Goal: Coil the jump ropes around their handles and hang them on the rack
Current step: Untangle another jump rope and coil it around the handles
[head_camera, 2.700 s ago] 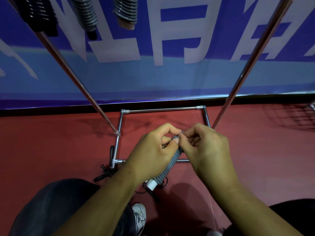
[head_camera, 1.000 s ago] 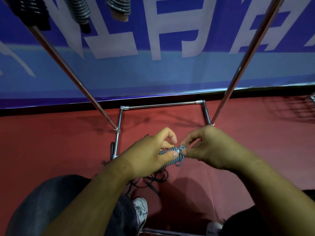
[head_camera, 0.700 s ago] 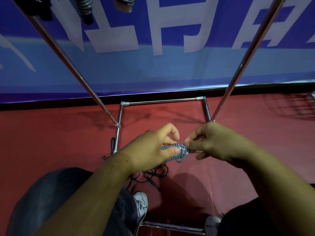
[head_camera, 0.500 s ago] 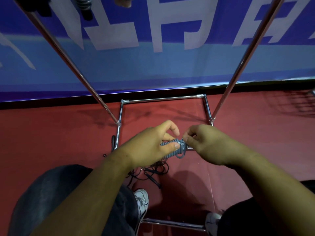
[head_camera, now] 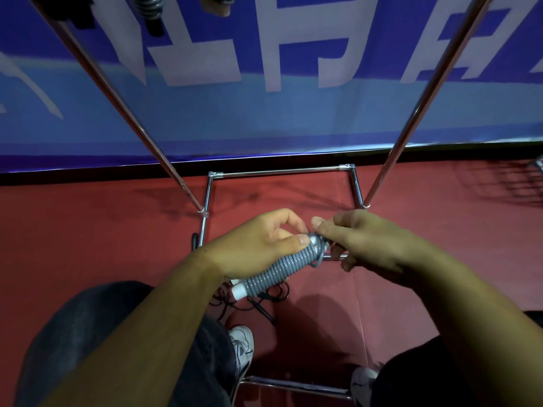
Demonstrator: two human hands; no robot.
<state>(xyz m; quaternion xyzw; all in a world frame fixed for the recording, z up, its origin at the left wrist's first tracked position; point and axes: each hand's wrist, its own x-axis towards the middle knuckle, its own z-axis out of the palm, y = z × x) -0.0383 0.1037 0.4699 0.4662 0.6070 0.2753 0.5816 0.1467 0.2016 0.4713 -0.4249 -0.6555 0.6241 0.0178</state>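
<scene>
Both hands on a grey jump rope (head_camera: 279,270) coiled round its white-tipped handles, in front of the chrome tube rack (head_camera: 282,171).

The left grip (head_camera: 258,248) clasps the coil with its thumb on the upper end. The right grip (head_camera: 367,245) pinches the rope's loose end there. The coil slants above the red floor (head_camera: 88,245), over a tangle of black ropes (head_camera: 261,308).

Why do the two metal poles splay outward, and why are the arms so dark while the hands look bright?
Head view: the wide-angle lens bends the rack poles outward toward the top corners; light catches the left hand, right hand and coiled grey rope, which look sharp; the forearms nearer the camera are in shade, and the hands' shadow falls on the red floor.
</scene>
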